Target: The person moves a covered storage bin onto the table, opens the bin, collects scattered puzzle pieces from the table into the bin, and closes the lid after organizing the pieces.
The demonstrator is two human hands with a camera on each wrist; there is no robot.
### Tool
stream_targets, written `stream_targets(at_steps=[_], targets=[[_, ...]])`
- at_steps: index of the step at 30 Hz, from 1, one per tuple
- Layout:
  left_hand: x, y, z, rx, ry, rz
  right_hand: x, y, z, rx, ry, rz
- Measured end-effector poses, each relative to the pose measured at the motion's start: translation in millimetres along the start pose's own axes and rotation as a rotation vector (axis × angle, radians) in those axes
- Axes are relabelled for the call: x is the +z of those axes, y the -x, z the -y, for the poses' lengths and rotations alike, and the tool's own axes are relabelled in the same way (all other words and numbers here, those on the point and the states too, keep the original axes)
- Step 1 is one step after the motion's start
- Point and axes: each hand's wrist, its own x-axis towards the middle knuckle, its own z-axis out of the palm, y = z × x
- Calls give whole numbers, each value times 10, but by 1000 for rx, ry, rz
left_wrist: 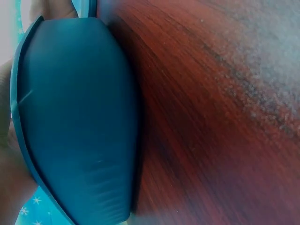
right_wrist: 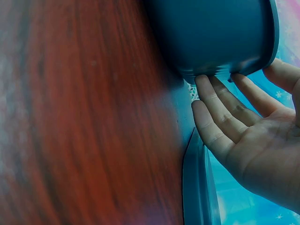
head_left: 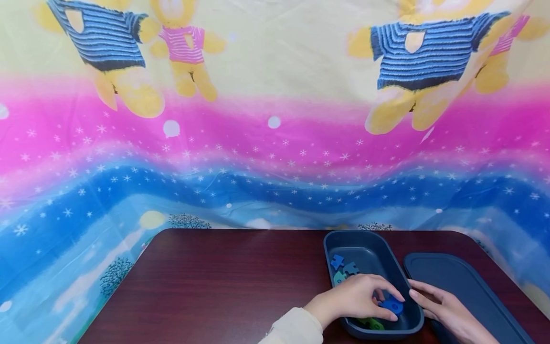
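Note:
A dark blue-grey box (head_left: 418,313) without its lid stands at the right of the table. Inside it, my left hand (head_left: 352,295) pinches a blue puzzle piece (head_left: 392,306) between thumb and fingers. Other pieces lie in the box: a blue one (head_left: 337,261), a teal one (head_left: 351,268) and a green one (head_left: 339,277) toward the far left, plus a yellow-green one (head_left: 375,325) below the left hand. My right hand (right_wrist: 255,129) rests extended fingertips against the box's outer wall (right_wrist: 215,37). In the left wrist view, the box wall (left_wrist: 77,117) hides the pieces.
The matching lid (head_left: 455,277) lies flat on the dark red-brown wooden table (head_left: 223,282), just right of the box and partly under the right hand in the head view. Behind the table hangs a printed cloth (head_left: 266,143) with bears and snowflakes.

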Motion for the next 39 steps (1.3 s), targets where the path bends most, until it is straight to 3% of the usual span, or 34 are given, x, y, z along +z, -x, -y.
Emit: stream_targets(at_steps=[19, 28, 39], targets=[[43, -40, -14, 13, -24, 27, 2, 14, 22, 23, 17, 14], [-11, 63, -47, 40, 22, -19, 16, 18, 14, 20, 10, 20], [-128, 271, -104, 59, -33, -127, 6, 13, 3, -1, -5, 4]])
